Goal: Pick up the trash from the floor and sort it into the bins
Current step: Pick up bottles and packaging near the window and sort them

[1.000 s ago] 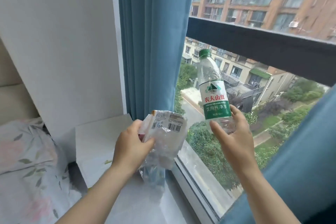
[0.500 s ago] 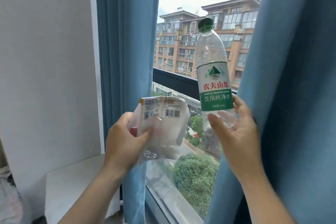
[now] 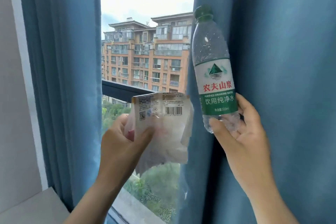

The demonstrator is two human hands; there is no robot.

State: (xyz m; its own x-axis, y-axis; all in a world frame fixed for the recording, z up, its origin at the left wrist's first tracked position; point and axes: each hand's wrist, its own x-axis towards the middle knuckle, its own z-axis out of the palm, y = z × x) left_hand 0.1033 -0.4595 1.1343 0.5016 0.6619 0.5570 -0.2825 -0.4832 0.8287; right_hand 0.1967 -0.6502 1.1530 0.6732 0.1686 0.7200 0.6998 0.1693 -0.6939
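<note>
- Clear plastic bottle with a green cap and a green and white label is held in the air, almost upright, with its top leaning a little to the left. It looks empty, with small drops on the inner wall.
- The right hand grips the bottle at its lower end. The thumb lies across the front below the label and the other fingers curl round the back.
- A wrapper of crumpled clear and white plastic, with a barcode and small print, is held up just to the left of the bottle. As far as I can see, the 2 things do not touch.
- The left hand pinches the wrapper at its left side, thumb on the front and fingers behind. The lower part of the wrapper hangs free.
- A blue curtain hangs directly behind the bottle and the right hand.
- A second blue curtain hangs to the left of the left hand.
- Between the 2 curtains a window shows an orange-brown apartment building, a dark rail, green trees lower down and a pale sky.
- A white wall is at the far left, and a white ledge is in the lower left corner.
</note>
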